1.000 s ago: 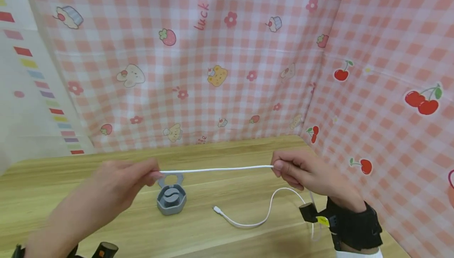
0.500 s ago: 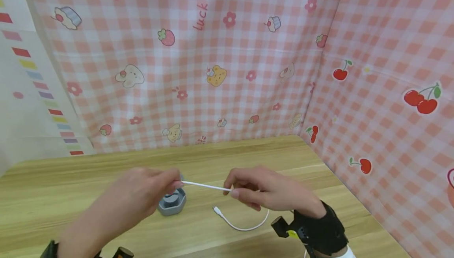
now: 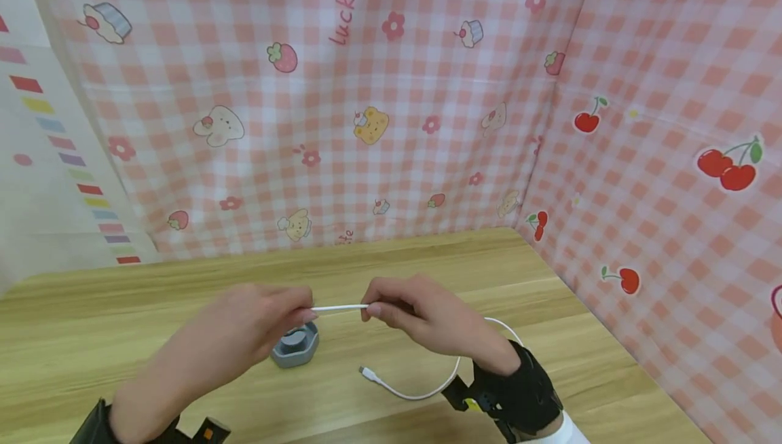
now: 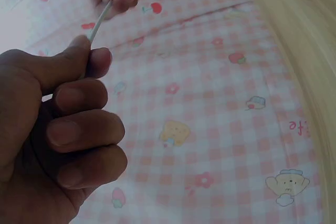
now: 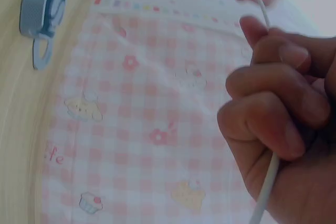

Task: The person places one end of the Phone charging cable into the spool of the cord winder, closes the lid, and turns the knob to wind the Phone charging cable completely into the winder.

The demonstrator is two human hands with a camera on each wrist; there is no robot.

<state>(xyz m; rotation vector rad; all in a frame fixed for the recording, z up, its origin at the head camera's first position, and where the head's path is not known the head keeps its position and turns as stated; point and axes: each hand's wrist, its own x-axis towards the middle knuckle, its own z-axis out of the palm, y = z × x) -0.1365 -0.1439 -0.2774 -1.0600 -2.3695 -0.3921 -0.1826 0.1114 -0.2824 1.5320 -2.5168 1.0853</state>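
Left hand [image 3: 244, 325] pinches the white cable [image 3: 339, 307] between thumb and forefinger; in the left wrist view the other fingers [image 4: 84, 132] are curled in on the palm. It sits above the desk [image 3: 91, 335], just over the grey cable holder [image 3: 296, 345], which stands on the desk below the fingertips, its top partly hidden by the hand.

A short taut stretch of cable runs level between the two hands, which are close together, in the air over the desk.

Right hand [image 3: 421, 315] grips the same cable, fingers [image 5: 273, 103] curled round it, with the cord passing out under the palm. From there the rest of the cable loops down onto the desk, and the plug end [image 3: 365, 371] lies loose right of the holder.

Judgement: the cable is in hand and straightened over a short span, but none of it looks wound or seated in the holder. The free tail and plug are not yet dealt with, so it is early.
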